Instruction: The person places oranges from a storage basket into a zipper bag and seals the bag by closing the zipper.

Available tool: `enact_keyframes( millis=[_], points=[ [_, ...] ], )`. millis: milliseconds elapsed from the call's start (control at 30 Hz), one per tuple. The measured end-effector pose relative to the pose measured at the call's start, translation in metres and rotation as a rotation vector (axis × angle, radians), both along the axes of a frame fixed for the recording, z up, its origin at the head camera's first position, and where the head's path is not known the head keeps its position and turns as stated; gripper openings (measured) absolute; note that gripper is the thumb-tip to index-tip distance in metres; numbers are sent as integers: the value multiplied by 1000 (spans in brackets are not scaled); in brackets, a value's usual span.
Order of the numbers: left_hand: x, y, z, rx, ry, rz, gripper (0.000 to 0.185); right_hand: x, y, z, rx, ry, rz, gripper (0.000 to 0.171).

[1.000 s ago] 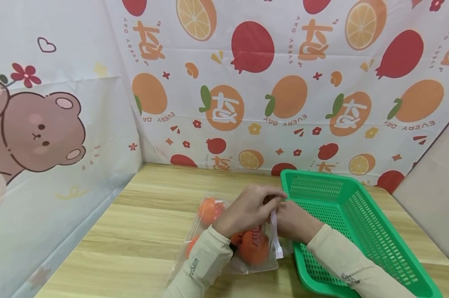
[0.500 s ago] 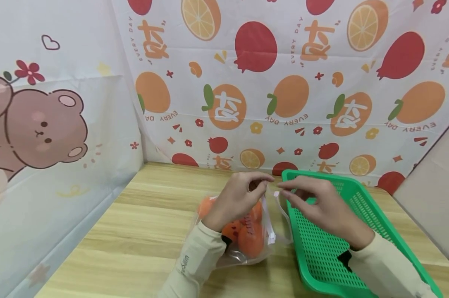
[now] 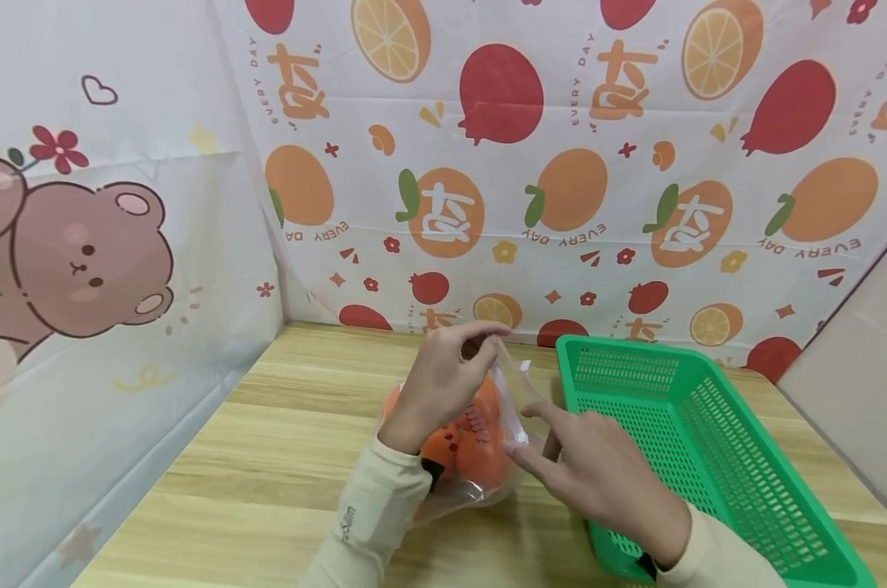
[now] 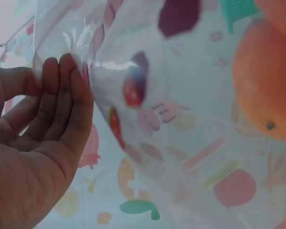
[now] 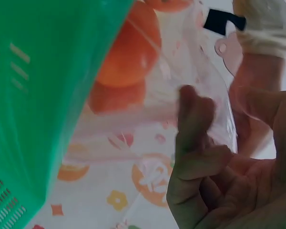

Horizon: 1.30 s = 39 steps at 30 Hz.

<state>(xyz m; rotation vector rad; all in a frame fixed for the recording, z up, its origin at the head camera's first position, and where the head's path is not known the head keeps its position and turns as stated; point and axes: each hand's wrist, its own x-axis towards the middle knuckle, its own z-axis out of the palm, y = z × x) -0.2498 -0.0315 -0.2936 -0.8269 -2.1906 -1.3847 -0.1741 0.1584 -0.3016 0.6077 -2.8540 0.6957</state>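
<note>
Two hands (image 3: 443, 384) pinch crinkly clear bag (image 3: 465, 482) of round oranges (image 3: 480, 457).

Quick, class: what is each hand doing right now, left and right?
Left hand: pinching the top edge of the clear bag of oranges.
Right hand: fingers on the bag's mouth; grip cannot be told.

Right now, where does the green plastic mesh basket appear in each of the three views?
Head view: the green plastic mesh basket lies at lower right on the wooden table, beside the right hand.
Left wrist view: only a small green corner at the top edge, seen through the clear plastic bag.
Right wrist view: it fills the left side.
Shared landmark: the oranges inside the bag.
</note>
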Motion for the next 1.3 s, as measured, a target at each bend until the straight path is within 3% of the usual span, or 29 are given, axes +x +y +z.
enact_keyframes(
  millis=[333,600,767,1133,1300],
  points=[
    [0,-7,5,97,7,56,23,-19,-3,0,-217,-179,95,31],
    [1,-11,10,198,40,85,24,-22,11,19,-319,-185,141,34],
    [2,-15,12,254,59,123,23,-29,21,31,-334,-188,155,26],
    [10,-17,16,268,108,274,23,-43,21,41,-359,27,168,5],
    [18,-16,23,155,149,353,24,-49,22,42,-400,162,144,9]
  ],
)
